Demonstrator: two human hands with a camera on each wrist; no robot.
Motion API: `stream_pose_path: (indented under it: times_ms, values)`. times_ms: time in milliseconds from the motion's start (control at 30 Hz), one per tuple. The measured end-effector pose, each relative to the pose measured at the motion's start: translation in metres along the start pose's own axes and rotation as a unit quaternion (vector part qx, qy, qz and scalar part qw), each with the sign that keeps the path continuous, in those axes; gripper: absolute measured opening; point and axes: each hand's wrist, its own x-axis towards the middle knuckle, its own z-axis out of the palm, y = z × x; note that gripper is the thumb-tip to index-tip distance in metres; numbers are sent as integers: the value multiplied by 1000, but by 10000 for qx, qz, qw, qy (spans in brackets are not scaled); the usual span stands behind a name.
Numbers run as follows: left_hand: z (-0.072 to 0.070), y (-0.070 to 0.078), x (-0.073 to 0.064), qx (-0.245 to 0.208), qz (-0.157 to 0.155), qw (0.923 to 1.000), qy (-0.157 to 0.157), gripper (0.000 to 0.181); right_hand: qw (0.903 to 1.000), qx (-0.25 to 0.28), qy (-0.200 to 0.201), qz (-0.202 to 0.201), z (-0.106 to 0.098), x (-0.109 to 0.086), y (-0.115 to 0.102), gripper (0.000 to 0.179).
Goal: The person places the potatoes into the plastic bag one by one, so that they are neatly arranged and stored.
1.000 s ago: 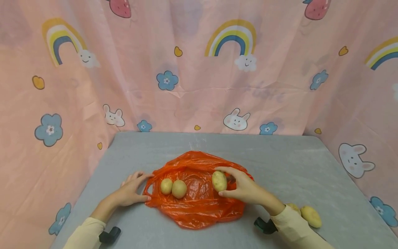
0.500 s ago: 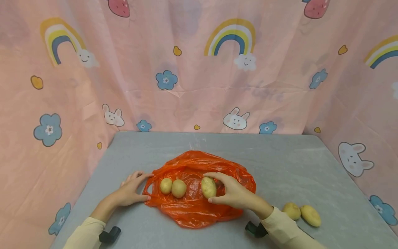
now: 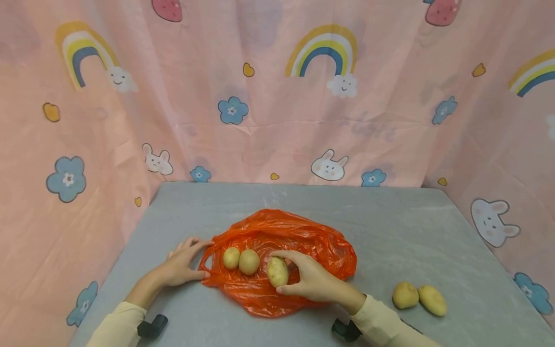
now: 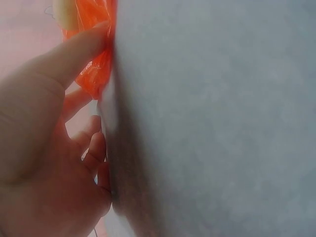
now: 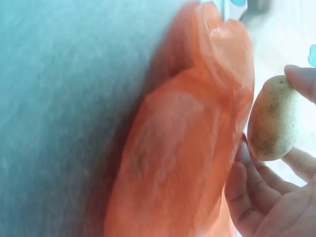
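Note:
An orange plastic bag [image 3: 303, 241] lies spread and opened on the table, with two potatoes [image 3: 249, 262] side by side in its left part. My right hand [image 3: 314, 279] pinches a third potato [image 3: 277, 272] between thumb and fingers, over the bag's middle. The right wrist view shows this speckled potato [image 5: 274, 118] beside the bag's wall [image 5: 173, 148]. At the bag's left end, by its handle hole, my left hand [image 3: 179, 267] rests on the table, thumb and forefinger spread with their tips at the bag's edge. In the left wrist view the thumb [image 4: 74, 54] lies straight against the orange plastic [image 4: 96, 69].
Two more potatoes, one rounder [image 3: 405, 295] and one longer [image 3: 432, 300], lie together on the grey table [image 3: 390, 226] right of the bag. A pink printed curtain [image 3: 269, 144] hangs behind the table and at both sides. Dark camera mounts [image 3: 152, 326] sit at the wrists.
My right hand has carried its potato leftward and slightly nearer, from the bag's right part to its middle. The two potatoes at the right now show fully. My left hand has stayed put.

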Motion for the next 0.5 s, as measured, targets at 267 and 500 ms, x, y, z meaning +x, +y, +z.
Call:
stream_pose_path:
  times_ms: [267, 500]
  values:
    - [-1, 2, 0, 4, 9, 10000, -12, 75, 10000, -8, -33, 35, 7, 5, -4, 71]
    - [-2, 3, -1, 8, -17, 10000, -36, 76, 9998, -203, 88, 33, 9, 13, -7, 71]
